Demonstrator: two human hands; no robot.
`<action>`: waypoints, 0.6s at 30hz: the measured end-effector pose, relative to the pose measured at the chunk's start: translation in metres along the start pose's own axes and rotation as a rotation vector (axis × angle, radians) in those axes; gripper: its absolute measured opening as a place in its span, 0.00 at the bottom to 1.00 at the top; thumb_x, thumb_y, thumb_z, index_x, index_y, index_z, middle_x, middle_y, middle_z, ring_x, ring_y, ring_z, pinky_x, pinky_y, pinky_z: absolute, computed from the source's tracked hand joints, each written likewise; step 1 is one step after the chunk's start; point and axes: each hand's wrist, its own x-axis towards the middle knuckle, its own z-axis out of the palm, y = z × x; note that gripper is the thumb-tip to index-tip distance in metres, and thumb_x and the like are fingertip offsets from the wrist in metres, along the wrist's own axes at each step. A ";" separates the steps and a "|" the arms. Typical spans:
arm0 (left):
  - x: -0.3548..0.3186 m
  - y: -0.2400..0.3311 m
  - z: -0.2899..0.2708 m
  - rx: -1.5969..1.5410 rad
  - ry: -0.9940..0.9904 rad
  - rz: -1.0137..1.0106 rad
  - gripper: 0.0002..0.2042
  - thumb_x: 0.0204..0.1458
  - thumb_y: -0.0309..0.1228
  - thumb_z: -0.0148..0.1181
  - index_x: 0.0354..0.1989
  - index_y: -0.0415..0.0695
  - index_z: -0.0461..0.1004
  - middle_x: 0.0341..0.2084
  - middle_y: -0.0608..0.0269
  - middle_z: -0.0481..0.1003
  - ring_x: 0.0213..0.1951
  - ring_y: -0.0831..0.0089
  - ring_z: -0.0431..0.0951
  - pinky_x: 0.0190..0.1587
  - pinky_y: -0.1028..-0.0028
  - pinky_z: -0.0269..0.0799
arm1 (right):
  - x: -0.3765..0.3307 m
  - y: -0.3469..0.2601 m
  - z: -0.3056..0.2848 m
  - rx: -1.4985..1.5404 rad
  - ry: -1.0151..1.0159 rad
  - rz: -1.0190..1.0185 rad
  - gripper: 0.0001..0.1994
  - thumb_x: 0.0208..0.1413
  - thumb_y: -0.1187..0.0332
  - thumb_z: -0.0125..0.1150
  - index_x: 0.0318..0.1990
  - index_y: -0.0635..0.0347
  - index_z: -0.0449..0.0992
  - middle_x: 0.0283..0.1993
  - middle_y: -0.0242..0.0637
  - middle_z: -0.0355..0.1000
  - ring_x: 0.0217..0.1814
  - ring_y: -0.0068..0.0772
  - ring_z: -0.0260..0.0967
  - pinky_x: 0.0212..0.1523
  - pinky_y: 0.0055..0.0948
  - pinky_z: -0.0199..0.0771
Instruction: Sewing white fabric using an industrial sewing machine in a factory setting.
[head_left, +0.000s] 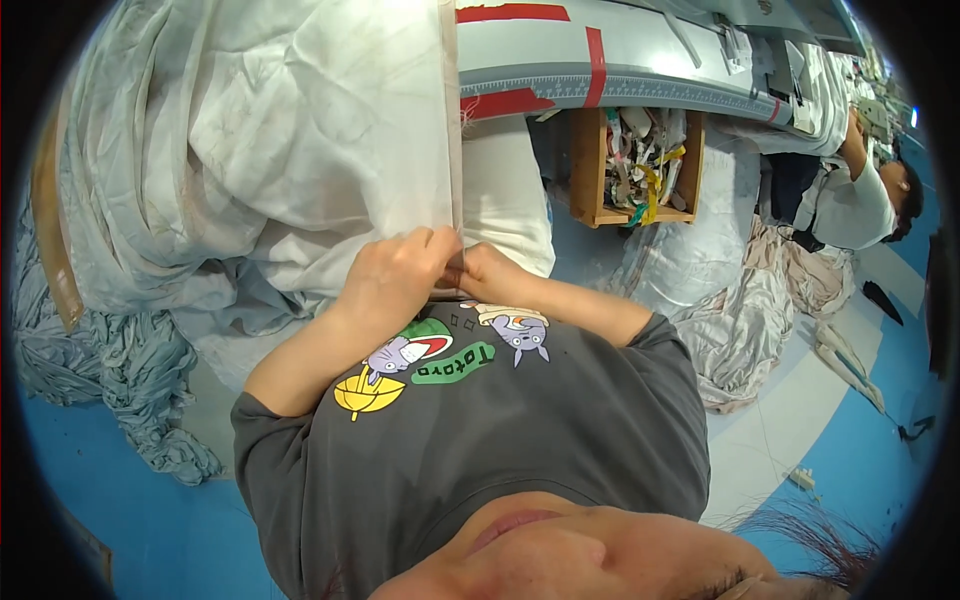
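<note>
A wide sheet of white fabric spreads over the left of the view, gathered in folds, with a straight hemmed edge running down to my hands. My left hand is closed on the lower end of that edge, knuckles up. Right beside it, my right hand pinches the same corner, its fingertips partly hidden behind the left hand. Both hands are close in front of my dark grey printed T-shirt. The exact grip of the fingers on the cloth is partly covered.
At the upper right a machine table carries a ruler strip and red tape. Below it, an open wooden drawer holds scraps. Piles of pale cloth lie on the blue floor. Far right, another person works.
</note>
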 end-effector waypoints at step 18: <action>0.012 -0.003 0.019 -0.101 0.002 -0.051 0.10 0.50 0.32 0.59 0.22 0.42 0.68 0.12 0.56 0.72 0.17 0.57 0.75 0.18 0.63 0.69 | -0.007 -0.003 -0.023 -0.664 -0.283 -0.243 0.10 0.48 0.61 0.56 0.27 0.59 0.75 0.23 0.42 0.73 0.27 0.45 0.73 0.28 0.40 0.72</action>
